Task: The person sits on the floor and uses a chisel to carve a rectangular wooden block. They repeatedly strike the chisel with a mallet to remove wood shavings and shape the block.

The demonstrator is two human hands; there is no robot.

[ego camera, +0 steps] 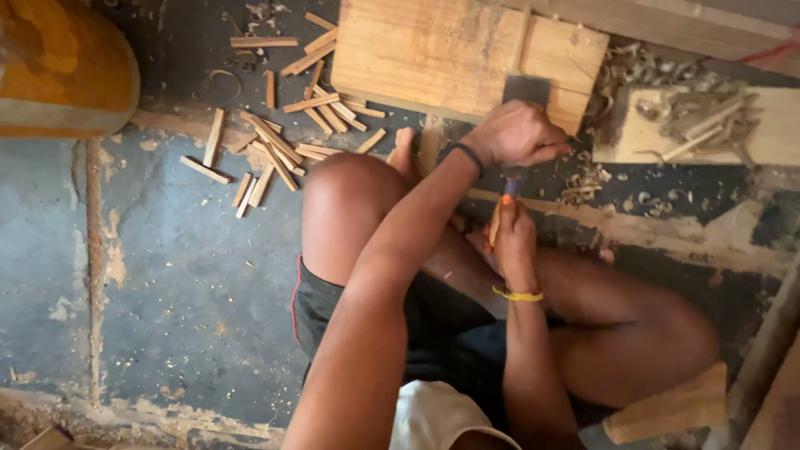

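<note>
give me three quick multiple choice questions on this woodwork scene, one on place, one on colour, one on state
1. Where does the pile of small wood sticks lie?
A. on the floor left of the knee
B. on the board
C. in a bucket

2. What colour is the band on the right wrist?
A. black
B. yellow
C. white

3. How is the left hand set?
A. flat and open
B. hanging free
C. closed around a blade tool

Answers: 1 A, the sticks lie scattered on the dark floor; 2 B, the band shows yellow; 3 C, the fingers wrap the tool at the board.

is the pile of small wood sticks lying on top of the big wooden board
No, the wood sticks lie scattered on the floor beside the wooden board.
</note>
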